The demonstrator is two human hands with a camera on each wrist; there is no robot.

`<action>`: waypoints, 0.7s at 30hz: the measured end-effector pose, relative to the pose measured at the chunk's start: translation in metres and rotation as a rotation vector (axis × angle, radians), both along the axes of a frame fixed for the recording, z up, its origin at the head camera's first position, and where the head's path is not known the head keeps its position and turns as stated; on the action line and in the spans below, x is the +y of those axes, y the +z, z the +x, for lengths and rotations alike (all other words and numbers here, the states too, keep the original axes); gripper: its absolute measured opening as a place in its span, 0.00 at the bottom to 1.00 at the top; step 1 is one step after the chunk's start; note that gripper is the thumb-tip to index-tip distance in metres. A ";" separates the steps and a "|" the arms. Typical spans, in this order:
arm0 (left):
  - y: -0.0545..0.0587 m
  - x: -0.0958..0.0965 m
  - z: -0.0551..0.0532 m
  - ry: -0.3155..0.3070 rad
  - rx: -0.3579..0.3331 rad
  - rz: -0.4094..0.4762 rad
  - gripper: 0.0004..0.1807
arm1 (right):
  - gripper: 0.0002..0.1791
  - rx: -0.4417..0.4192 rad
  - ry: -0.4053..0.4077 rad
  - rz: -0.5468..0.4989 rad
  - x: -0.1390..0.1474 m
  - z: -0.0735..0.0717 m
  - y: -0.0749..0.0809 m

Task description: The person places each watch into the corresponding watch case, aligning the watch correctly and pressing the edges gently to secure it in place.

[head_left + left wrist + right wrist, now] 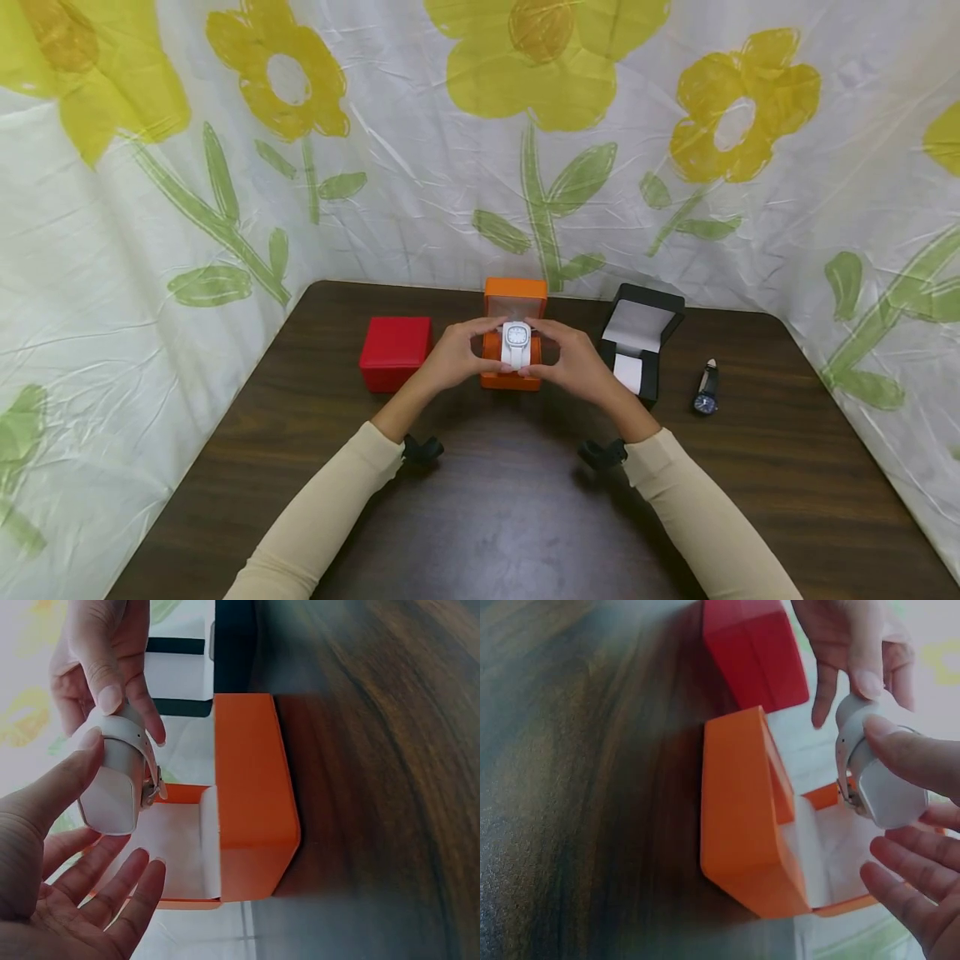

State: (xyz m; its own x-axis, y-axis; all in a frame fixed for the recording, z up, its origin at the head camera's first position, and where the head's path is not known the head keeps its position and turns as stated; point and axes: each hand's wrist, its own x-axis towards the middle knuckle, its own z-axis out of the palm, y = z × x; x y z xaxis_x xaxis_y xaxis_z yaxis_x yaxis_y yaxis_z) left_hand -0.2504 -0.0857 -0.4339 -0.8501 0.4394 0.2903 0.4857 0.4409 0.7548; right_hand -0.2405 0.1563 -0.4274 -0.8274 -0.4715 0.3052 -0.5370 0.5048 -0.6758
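Note:
A white wristwatch (517, 335) is wrapped round a pale cushion (109, 799), its dial facing up in the head view. My left hand (459, 354) pinches one side of the cushioned watch between thumb and fingers. From the opposite side, my right hand (573, 358) pinches it too. Just beneath them stands an orange watch box (515, 287), lid raised, with a white lining that shows in both wrist views. The watch is held above the box opening. Its metal buckle (852, 796) hangs on the side of the strap nearer the box.
Left of the orange box sits a closed red box (396, 354). On the right, a black watch box (648, 329) stands with its lid up and a white cushion (627, 372) inside. Farther right a dark-strapped watch (706, 390) lies on the brown table (510, 517).

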 end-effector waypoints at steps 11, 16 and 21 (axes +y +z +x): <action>-0.011 0.001 -0.008 0.038 -0.006 -0.030 0.42 | 0.43 -0.018 -0.039 0.073 -0.003 -0.011 -0.011; -0.016 0.001 -0.010 0.048 0.000 -0.044 0.42 | 0.42 -0.015 -0.029 0.086 -0.002 -0.015 -0.016; -0.020 0.000 -0.011 0.045 -0.011 -0.025 0.42 | 0.42 -0.013 -0.012 0.100 0.000 -0.018 -0.017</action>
